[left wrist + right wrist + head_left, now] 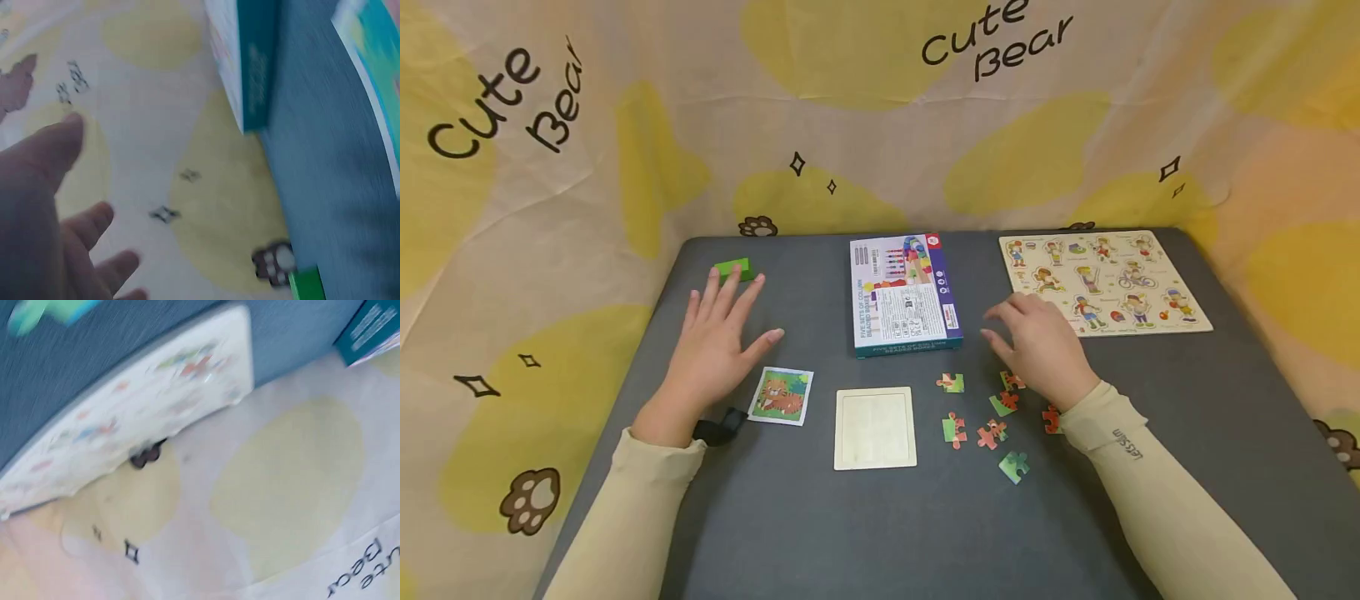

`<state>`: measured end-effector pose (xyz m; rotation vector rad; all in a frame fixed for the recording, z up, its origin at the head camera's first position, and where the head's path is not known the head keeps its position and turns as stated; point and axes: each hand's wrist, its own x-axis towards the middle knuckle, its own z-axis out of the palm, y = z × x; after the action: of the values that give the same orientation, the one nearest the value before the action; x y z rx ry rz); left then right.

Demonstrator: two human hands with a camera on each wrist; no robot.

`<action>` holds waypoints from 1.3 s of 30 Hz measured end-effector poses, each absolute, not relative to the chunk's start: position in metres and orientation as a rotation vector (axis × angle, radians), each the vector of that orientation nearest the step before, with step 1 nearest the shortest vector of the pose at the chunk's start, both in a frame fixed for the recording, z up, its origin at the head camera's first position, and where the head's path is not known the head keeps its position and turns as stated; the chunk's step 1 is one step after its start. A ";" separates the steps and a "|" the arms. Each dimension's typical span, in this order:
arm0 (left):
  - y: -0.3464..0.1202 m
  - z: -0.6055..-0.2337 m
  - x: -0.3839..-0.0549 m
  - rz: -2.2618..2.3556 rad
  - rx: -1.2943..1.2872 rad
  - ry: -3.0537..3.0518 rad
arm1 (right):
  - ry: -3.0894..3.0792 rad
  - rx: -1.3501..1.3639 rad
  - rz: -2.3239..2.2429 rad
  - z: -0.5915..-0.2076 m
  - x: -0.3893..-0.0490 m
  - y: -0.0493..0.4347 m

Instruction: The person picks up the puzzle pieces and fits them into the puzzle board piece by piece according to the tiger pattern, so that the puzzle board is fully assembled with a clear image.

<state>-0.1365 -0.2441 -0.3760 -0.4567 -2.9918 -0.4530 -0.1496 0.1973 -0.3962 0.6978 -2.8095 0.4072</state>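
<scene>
With fingers spread, my left hand [707,354] is over the table's left side, holding nothing. Just beyond its fingertips lies a green block [735,268]. A picture card of a tiger [781,395] lies to the right of its wrist. My right hand [1047,348], fingers loosely bent with thumb and forefinger apart, appears to hold nothing. Below and beside it are scattered jigsaw pieces, among them a green one [1014,467] and a red and green one [954,430]; the forearm partly covers a red piece [1051,419]. A square wooden puzzle tray [876,428] lies between the hands.
A boxed bead set [904,296] lies at the back middle of the grey table [850,533]. Back right is a wooden board with printed figures [1138,287]. Patterned cloth [880,108] hangs behind. The right wrist view is blurred and shows no hand.
</scene>
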 end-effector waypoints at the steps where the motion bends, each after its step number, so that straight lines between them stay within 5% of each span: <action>1: -0.240 -0.377 -0.134 -0.480 -0.506 -2.988 | -2.803 0.757 0.423 -0.399 -0.147 0.193; 6: -0.209 -0.385 -0.113 -0.621 -0.900 -3.009 | -2.935 1.052 0.447 -0.413 -0.137 0.174; 12: -0.180 -0.408 -0.083 -0.614 -1.269 -3.022 | -3.027 1.089 0.423 -0.425 -0.132 0.165; 21: -0.165 -0.434 -0.067 -0.297 -1.182 -3.119 | -3.094 1.015 0.463 -0.430 -0.134 0.160; 39: -0.154 -0.449 -0.071 -0.438 -1.162 -3.129 | -2.923 1.068 0.677 -0.410 -0.110 0.124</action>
<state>-0.0713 -0.1541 -0.4489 -1.1625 -3.1286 -0.4381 -0.1102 0.1236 -0.4102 1.0684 -2.9226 0.6773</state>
